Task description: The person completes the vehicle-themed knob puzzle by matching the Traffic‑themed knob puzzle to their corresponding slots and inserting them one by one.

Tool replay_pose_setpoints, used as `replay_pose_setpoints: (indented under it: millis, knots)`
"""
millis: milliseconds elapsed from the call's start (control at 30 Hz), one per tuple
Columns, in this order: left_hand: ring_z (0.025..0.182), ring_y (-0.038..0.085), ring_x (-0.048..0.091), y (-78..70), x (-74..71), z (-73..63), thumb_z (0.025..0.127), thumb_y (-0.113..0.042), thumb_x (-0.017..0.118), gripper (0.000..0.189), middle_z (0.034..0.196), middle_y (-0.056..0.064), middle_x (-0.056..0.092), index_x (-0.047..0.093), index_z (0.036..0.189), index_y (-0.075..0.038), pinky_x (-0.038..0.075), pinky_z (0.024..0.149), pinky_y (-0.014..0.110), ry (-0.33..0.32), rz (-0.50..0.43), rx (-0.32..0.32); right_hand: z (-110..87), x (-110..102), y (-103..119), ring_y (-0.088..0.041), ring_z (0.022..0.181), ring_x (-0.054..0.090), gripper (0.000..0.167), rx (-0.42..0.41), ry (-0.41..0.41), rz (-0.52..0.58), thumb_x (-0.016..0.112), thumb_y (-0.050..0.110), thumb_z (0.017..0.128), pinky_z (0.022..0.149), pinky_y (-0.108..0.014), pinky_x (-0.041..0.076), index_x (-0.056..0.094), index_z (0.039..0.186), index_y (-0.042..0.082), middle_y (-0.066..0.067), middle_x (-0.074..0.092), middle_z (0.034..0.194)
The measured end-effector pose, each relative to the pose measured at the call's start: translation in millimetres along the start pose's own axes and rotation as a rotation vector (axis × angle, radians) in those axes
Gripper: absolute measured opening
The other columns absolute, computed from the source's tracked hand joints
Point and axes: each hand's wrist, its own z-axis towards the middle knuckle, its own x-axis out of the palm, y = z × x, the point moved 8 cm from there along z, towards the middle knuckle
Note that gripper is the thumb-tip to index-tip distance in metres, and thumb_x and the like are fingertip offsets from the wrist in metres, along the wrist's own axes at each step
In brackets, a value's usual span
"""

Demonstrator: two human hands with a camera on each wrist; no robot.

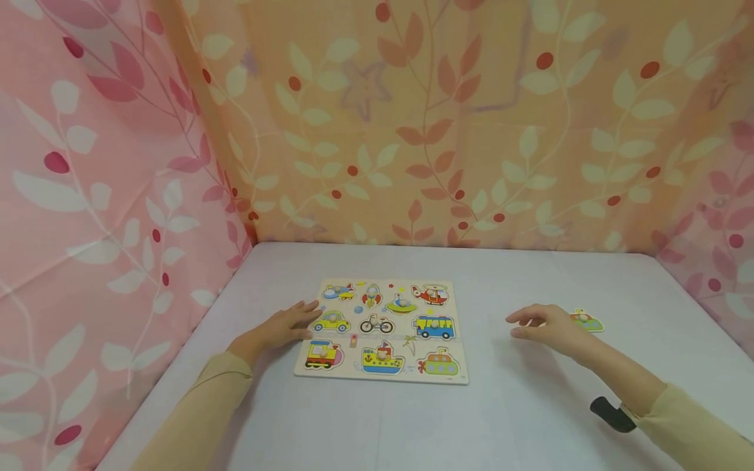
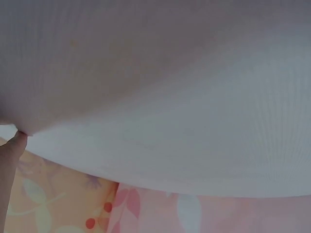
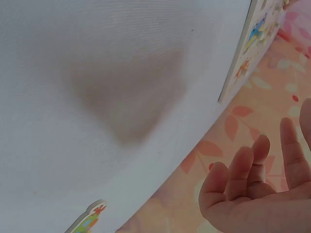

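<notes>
A wooden peg puzzle board [image 1: 365, 377] lies flat on the table, printed with vehicles such as a car, bike, bus, train and boat. Most pictures carry a small round knob; the green submarine picture [image 1: 438, 364] at its lower right shows none. My left hand [image 1: 288, 326] touches the board's left edge, fingers extended. To the right of the board my right hand [image 1: 544, 325] hovers above the cloth, fingers loosely bent and holding nothing. Just beyond it lies a loose green and yellow puzzle piece [image 1: 586, 321] with a knob, partly hidden by the hand; its tip also shows in the right wrist view.
A white cloth [image 1: 377, 425] covers the table. Leaf-patterned curtains hang behind it, an orange one [image 1: 377, 131] at the back and a pink one [image 1: 118, 229] on the left. A black object [image 1: 612, 415] sits at my right wrist.
</notes>
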Motion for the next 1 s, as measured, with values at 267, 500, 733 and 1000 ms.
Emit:
replay_pose_setpoints:
  millis: [267, 500, 733, 1000]
  knots:
    - [0.147, 0.038, 0.007, 0.3, -2.6, -1.4, 0.095, -0.031, 0.062, 0.06, 0.159, 0.008, 0.023, 0.04, 0.149, -0.015, 0.006, 0.112, 0.065, -0.011, -0.018, -0.005, -7.7, -17, -15, -0.019, 0.088, 0.052, 0.039, 0.001, -0.05, -0.055, 0.071, 0.025, 0.089, 0.067, -0.031, 0.046, 0.066, 0.119, 0.001, -0.008, 0.061, 0.102]
    - [0.146, 0.04, 0.007, -2.6, -3.2, -1.0, 0.096, -0.03, 0.06, 0.059, 0.159, 0.011, 0.024, 0.041, 0.148, -0.011, 0.005, 0.111, 0.066, -0.008, -0.007, 0.033, -13.8, -36, -31, -0.01, 0.085, 0.051, 0.039, -0.044, -0.103, -0.1, 0.072, 0.024, 0.089, 0.066, -0.026, 0.047, 0.066, 0.119, 0.0, -0.01, 0.062, 0.102]
    - [0.146, 0.04, 0.006, -2.0, -3.4, -2.5, 0.096, -0.031, 0.061, 0.06, 0.159, 0.01, 0.022, 0.04, 0.149, -0.012, 0.005, 0.111, 0.065, -0.005, -0.014, 0.014, -20.6, -52, -51, -0.009, 0.091, 0.051, 0.043, -0.024, -0.151, -0.107, 0.071, 0.026, 0.09, 0.071, -0.027, 0.045, 0.063, 0.122, 0.0, -0.015, 0.061, 0.111]
    - [0.146, 0.041, 0.007, -4.2, -4.0, -3.5, 0.096, -0.033, 0.059, 0.06, 0.159, 0.011, 0.024, 0.04, 0.149, -0.01, 0.005, 0.111, 0.066, -0.008, 0.004, 0.037, -14.8, -66, -77, -0.044, 0.107, 0.049, 0.05, 0.018, -0.158, -0.145, 0.071, 0.027, 0.089, 0.079, -0.05, 0.044, 0.059, 0.126, -0.006, -0.029, 0.05, 0.125]
